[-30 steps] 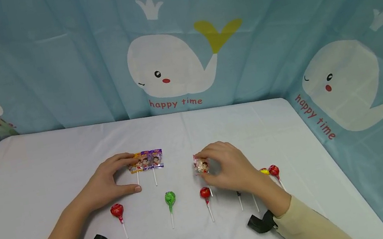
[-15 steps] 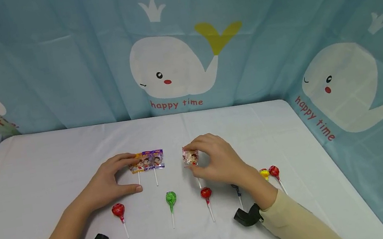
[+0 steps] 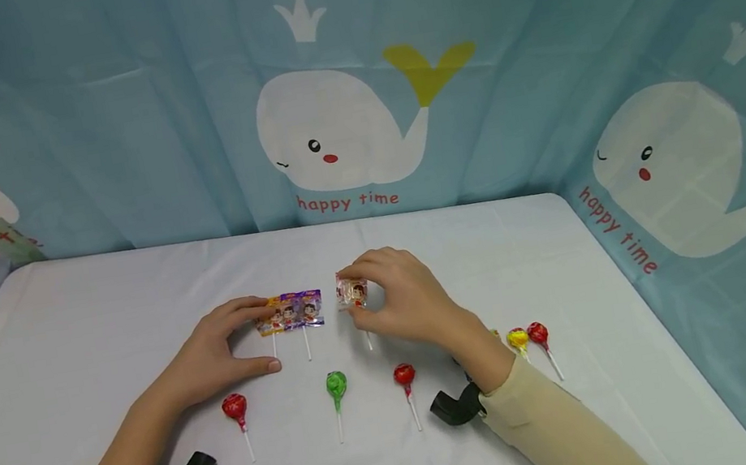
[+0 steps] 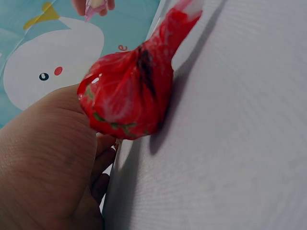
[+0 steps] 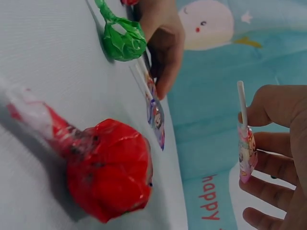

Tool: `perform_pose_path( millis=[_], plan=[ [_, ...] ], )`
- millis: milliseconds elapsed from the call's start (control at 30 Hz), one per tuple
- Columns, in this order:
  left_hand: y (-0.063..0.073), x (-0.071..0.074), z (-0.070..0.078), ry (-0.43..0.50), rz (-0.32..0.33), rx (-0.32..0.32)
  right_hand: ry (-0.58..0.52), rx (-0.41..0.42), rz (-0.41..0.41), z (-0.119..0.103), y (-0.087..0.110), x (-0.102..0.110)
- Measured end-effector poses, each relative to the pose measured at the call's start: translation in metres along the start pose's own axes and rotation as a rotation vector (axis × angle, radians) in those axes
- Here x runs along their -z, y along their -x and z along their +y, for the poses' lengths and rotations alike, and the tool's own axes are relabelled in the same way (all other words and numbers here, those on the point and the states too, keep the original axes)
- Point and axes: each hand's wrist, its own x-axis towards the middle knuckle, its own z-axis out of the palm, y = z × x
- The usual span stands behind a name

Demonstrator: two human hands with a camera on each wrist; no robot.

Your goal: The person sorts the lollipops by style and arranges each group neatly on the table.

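My right hand (image 3: 409,292) pinches a flat lollipop (image 3: 353,292) in a clear, pinkish printed wrapper between thumb and fingers. In the right wrist view this lollipop (image 5: 247,153) is off the table, its white stick beside the thumb. To its left lie an orange-wrapped flat lollipop (image 3: 274,320) and a purple-wrapped one (image 3: 310,309), side by side with sticks toward me. The fingers of my left hand (image 3: 214,345) rest on the orange wrapper's left part, partly hiding it; the thumb is by its stick. A red ball lollipop (image 4: 124,96) looms before the left wrist camera.
A front row holds a red lollipop (image 3: 234,406), a green one (image 3: 336,384) and another red one (image 3: 404,374). Right of my right wrist lie a yellow lollipop (image 3: 517,337) and a red one (image 3: 538,332); more are partly hidden there. A whale-print curtain (image 3: 179,133) borders the white table (image 3: 131,289).
My right hand has carried the pink-wrapped lollipop left and toward the back, closer to the purple one. My left hand stays on the orange lollipop.
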Motion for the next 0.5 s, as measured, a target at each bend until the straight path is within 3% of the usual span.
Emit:
perform_pose_path(
  millis=[500],
  plan=[
    [-0.001, -0.001, 0.000, -0.005, -0.002, 0.017, -0.044, -0.068, -0.044, -0.007, -0.022, -0.016]
  ],
)
